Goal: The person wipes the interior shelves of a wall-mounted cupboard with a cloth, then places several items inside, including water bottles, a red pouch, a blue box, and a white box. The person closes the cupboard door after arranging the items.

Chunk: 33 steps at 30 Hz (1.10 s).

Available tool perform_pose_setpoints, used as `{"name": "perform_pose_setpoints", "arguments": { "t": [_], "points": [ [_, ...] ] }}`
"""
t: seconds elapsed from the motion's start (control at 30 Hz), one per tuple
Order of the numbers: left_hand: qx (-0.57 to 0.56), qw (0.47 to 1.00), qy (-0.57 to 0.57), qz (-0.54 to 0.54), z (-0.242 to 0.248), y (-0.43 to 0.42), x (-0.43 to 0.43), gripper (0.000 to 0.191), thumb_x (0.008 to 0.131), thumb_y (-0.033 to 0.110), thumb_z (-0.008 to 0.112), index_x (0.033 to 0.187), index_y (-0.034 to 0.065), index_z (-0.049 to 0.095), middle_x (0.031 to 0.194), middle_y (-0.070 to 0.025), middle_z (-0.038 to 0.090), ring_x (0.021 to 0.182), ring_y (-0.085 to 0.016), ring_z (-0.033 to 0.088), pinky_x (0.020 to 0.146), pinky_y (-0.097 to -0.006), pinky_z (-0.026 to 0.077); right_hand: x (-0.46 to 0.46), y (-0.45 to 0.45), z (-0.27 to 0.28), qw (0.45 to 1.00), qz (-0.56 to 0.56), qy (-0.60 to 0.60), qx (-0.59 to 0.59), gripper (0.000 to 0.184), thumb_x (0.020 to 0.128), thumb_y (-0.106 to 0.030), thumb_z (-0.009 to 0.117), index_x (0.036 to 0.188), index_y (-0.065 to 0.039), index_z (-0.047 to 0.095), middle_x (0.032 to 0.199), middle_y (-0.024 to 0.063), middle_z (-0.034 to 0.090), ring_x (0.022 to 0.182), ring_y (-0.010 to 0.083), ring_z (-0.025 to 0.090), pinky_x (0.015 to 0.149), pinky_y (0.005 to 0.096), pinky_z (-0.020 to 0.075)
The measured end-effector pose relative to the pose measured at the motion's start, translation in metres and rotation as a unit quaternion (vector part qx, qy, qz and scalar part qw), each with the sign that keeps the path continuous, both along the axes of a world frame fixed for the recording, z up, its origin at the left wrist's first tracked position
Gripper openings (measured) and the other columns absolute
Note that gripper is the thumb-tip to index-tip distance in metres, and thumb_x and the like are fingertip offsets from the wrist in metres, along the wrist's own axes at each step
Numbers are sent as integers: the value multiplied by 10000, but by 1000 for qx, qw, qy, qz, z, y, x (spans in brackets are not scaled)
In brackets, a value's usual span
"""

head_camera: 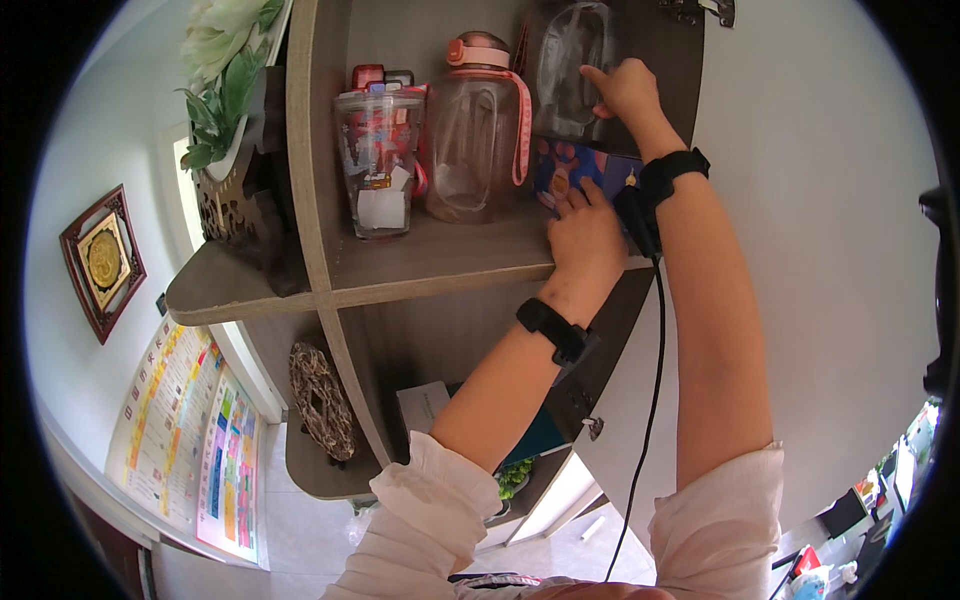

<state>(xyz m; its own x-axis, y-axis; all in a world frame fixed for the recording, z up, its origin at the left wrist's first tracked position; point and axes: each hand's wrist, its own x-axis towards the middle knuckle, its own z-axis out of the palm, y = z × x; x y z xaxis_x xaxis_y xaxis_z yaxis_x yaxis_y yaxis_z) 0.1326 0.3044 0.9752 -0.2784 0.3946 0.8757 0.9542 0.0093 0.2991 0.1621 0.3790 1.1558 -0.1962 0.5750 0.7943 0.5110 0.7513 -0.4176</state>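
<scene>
In the upper compartment of a wooden cabinet, my left hand lies with spread fingers against the front of a dark blue box with a coloured print. Higher up, my right hand is at the right side of a clear plastic container, thumb and index finger apart. Whether those fingers grip the container is not plain. That container appears to rest on the blue box. To the left stand a large clear bottle with a pink lid and strap, and a clear tumbler with a printed pattern.
An open white door stands close along my right arm. The shelf's front edge runs under my left wrist. A black cable hangs from the right wrist strap. Left are a potted artificial flower and a woven ornament.
</scene>
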Motion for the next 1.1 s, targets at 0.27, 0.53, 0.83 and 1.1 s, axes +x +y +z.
{"name": "perform_pose_setpoints", "arguments": {
  "t": [0.27, 0.53, 0.83, 1.1],
  "points": [
    [6, 999, 0, -36, -2, -1, 0, 704, 701, 170, 726, 1268, -147, 454, 1104, -249, 590, 1048, -338, 587, 796, -405, 512, 8, -3, -14, 999, 24, 47, 4, 511, 800, -397, 735, 907, 93, 636, 633, 144, 681, 582, 192, 694, 657, 287, 548],
    [50, 996, 55, -52, 7, -12, -1, 627, 735, 171, 717, 1226, -142, 483, 1076, -231, 602, 1044, -355, 575, 910, -411, 470, 29, -3, -24, 994, 23, 48, 95, 709, 809, -392, 731, 1237, 114, 479, 803, 159, 697, 643, 200, 703, 607, 275, 557],
    [183, 906, -88, -371, -51, -181, -58, 308, 916, 100, 581, 1186, -48, 597, 1145, -148, 651, 1022, -233, 647, 859, -326, 520, 96, -144, -186, 913, 323, 235, 79, 292, 965, -248, 548, 1092, 0, 635, 913, 146, 688, 692, 162, 665, 568, 235, 499],
    [148, 930, -174, -287, -91, -285, -87, 236, 906, -33, 541, 1130, -83, 599, 1131, -189, 633, 1048, -232, 622, 893, -321, 498, -19, -195, -420, 972, 167, -122, -116, 860, 714, -438, 782, 1358, -20, 396, 1353, 247, 427, 1144, 367, 541, 782, 423, 553]
  ]
}}
